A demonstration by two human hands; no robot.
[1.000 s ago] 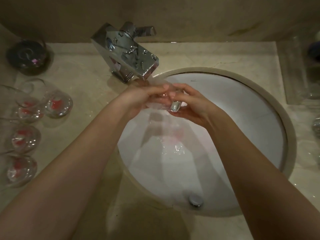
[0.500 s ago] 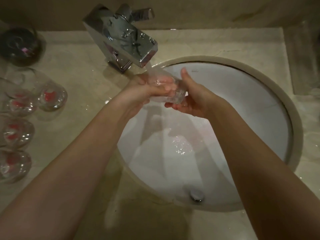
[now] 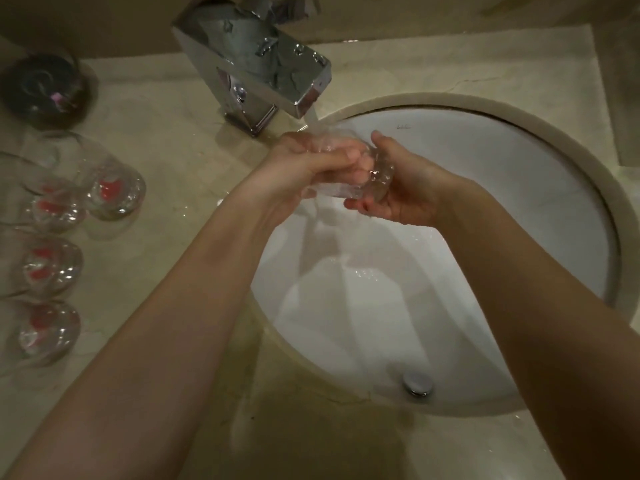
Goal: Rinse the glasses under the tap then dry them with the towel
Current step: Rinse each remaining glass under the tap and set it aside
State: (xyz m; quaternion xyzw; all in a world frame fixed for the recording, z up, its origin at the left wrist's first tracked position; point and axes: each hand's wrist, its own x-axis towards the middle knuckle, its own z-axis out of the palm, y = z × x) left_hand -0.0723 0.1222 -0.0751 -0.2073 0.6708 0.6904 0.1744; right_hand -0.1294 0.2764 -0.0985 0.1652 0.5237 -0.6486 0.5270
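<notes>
A clear glass (image 3: 375,174) lies on its side under the running chrome tap (image 3: 273,64), over the white sink basin (image 3: 519,188). My left hand (image 3: 304,168) grips the glass at its open end, fingers curled over it. My right hand (image 3: 398,192) cups and holds its thick base. Water runs over the glass and both hands and falls into the basin. Several more clear glasses (image 3: 114,188) with red marks at the bottom stand on the counter at the left. No towel is in view.
A dark round glass container (image 3: 45,88) stands at the far left back of the beige marble counter (image 3: 173,140). The drain plug (image 3: 417,383) sits at the near side of the basin. A tall clear object stands at the right edge.
The view has tilted down a little, so the tap sits higher in frame. Both hands keep the glass under the stream, and my right hand has shifted round its base.
</notes>
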